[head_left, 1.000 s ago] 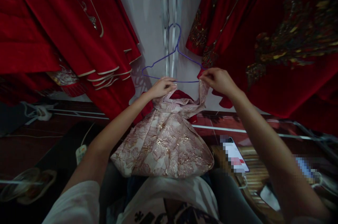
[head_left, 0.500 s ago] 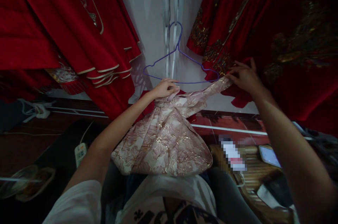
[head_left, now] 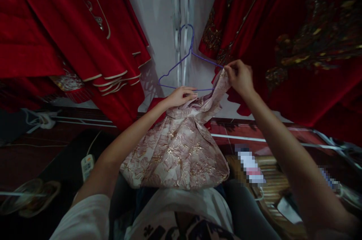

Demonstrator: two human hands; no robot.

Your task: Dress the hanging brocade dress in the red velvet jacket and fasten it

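A pink brocade dress (head_left: 181,149) with gold threads spreads over my lap, its narrower top toward the wall. My left hand (head_left: 182,96) pinches the fabric near the dress's neckline, just below the hanger's bottom bar. Farther right, my right hand (head_left: 240,76) grips the end of a strap-like upper part of the dress and holds it up across the hanger's right end. The purple wire hanger (head_left: 177,62) hangs in front of the white wall. Its lower right corner is hidden behind the raised fabric.
Red embroidered garments (head_left: 113,62) hang at left, and more red garments (head_left: 283,13) hang at right. On a slatted wooden stool (head_left: 271,172) lies a blurred-out, phone-like object (head_left: 251,166). A remote control (head_left: 87,166) and a clear plastic container (head_left: 25,194) are at lower left.
My right hand has moved left, bringing the strap-like end of the dress up over the hanger's right side. The left hand has shifted slightly right and still holds the neckline.
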